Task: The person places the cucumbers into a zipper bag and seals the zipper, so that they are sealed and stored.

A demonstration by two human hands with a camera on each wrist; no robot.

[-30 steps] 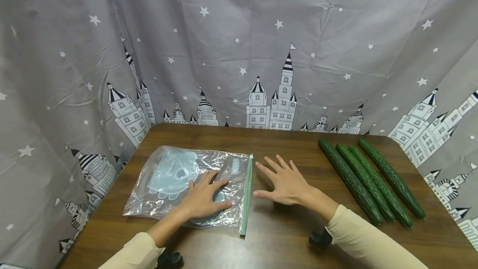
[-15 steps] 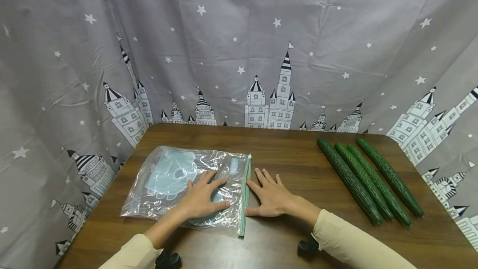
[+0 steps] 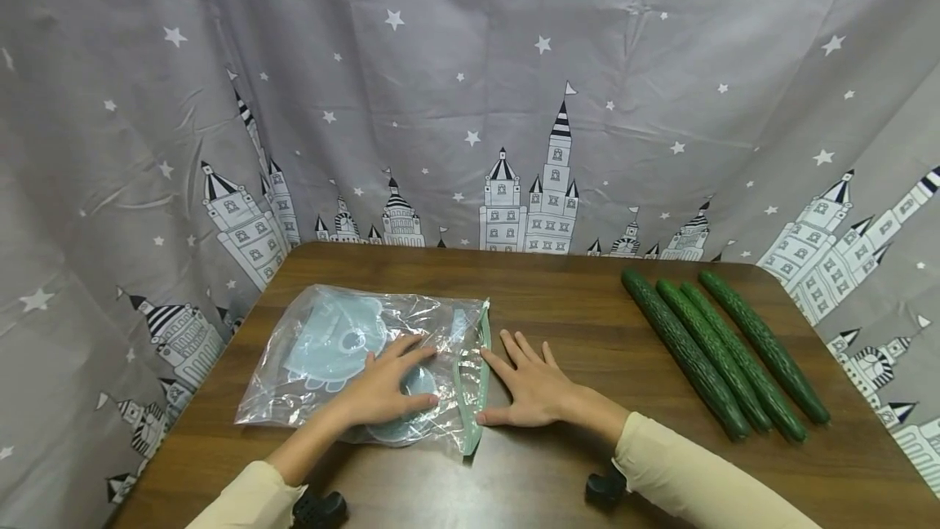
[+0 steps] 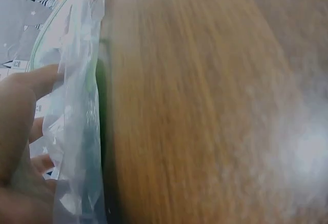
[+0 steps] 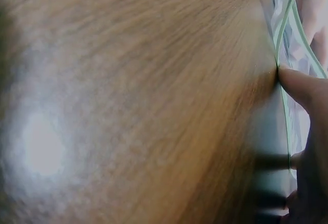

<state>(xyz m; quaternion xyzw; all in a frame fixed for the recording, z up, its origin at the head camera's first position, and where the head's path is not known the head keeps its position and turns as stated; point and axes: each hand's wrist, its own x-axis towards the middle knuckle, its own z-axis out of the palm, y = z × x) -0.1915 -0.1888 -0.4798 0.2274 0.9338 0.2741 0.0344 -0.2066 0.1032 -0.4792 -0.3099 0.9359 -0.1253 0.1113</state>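
Observation:
A clear plastic zip bag (image 3: 419, 313) with a pale blue printed pattern lies flat on the wooden table, its green-edged mouth facing right. My left hand (image 3: 382, 390) rests on the upper film, fingers spread. Just right of the mouth, my right hand (image 3: 536, 390) lies palm down with fingers spread, thumb and index fingertips right at the lower green edge (image 3: 484, 378). The upper green edge (image 3: 461, 390) bows left, leaving a gap between the two lips. In the right wrist view, the right thumb (image 5: 294, 83) meets the green edge, and the lips (image 5: 306, 42) stand apart.
Several long green cucumbers (image 3: 686, 353) lie side by side, slanting, on the right of the table (image 3: 558, 300). A grey curtain (image 3: 441, 104) with castles and stars hangs behind. Black wrist devices (image 3: 319, 508) sit below both forearms.
My right hand has come left and down onto the table at the bag's mouth. My left hand has slid slightly left, and the bag's mouth has parted.

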